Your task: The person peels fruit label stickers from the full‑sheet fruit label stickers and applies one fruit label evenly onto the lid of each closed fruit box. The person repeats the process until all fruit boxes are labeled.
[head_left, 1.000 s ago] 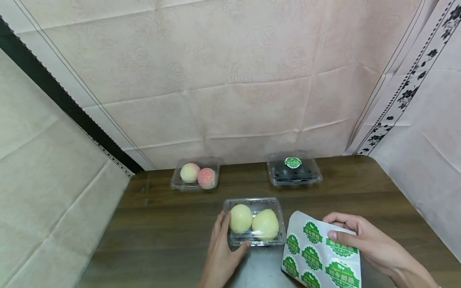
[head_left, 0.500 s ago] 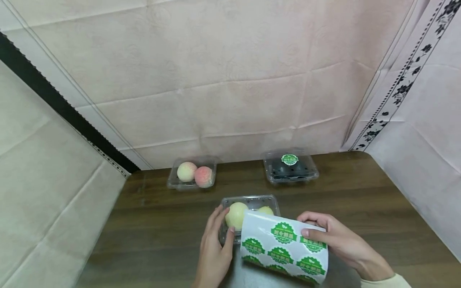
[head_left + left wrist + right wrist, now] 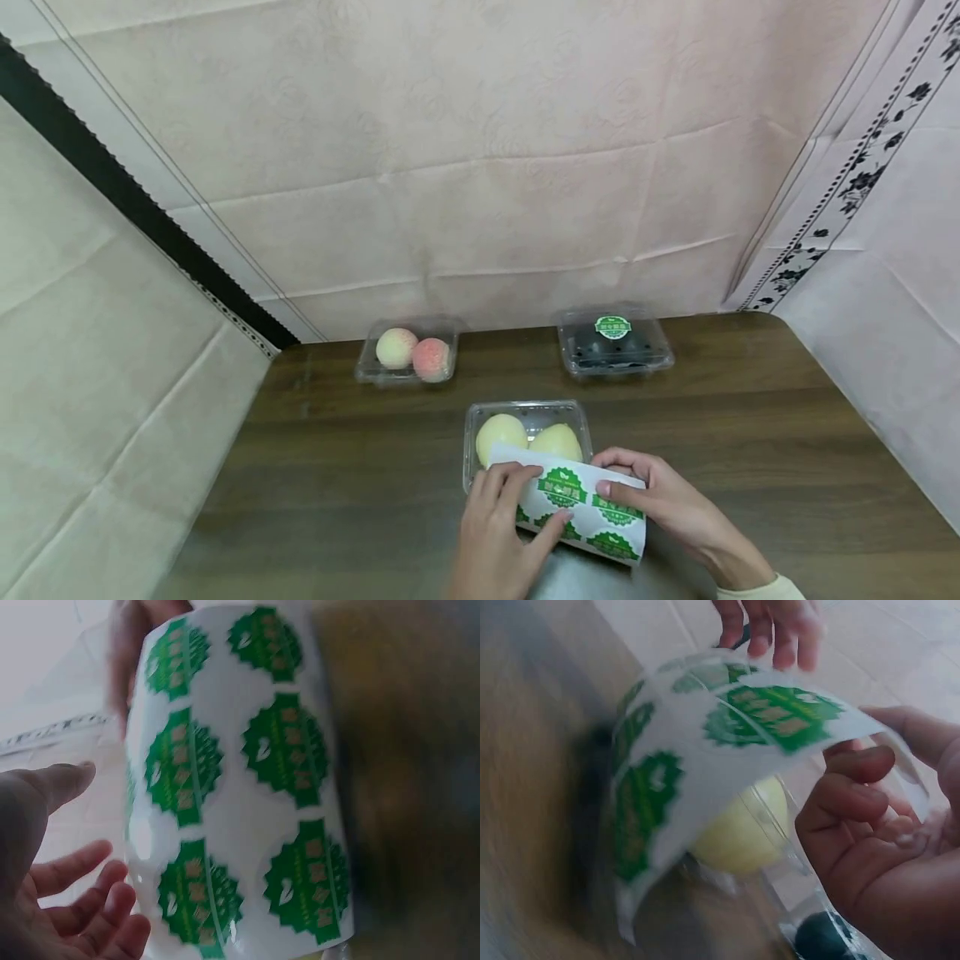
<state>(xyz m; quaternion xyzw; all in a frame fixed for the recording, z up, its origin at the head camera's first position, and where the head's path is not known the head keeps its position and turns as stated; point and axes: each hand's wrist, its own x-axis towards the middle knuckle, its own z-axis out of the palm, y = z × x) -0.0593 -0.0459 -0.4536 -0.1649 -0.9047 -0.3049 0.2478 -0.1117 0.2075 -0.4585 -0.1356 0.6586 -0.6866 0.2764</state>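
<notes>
My right hand pinches the edge of a white sheet of green stickers between thumb and fingers. The sheet bends in a curve, as the right wrist view shows. My left hand is over the sheet's left end in the head view; in the left wrist view its fingers lie loosely bent beside the sheet, pinching nothing. Whether they touch it, I cannot tell. Behind the sheet stands a clear plastic container with two pale yellow-green fruits, its front part covered by the sheet and left hand.
At the back left, a clear container holds two pinkish peaches. A lidded clear container with dark contents and a green sticker stands back right. Cloth walls border the wooden table.
My right hand has brought the sticker sheet leftward, in front of the fruit container, and the sheet now curves. My left hand has left the container's side and moved right, over the sheet.
</notes>
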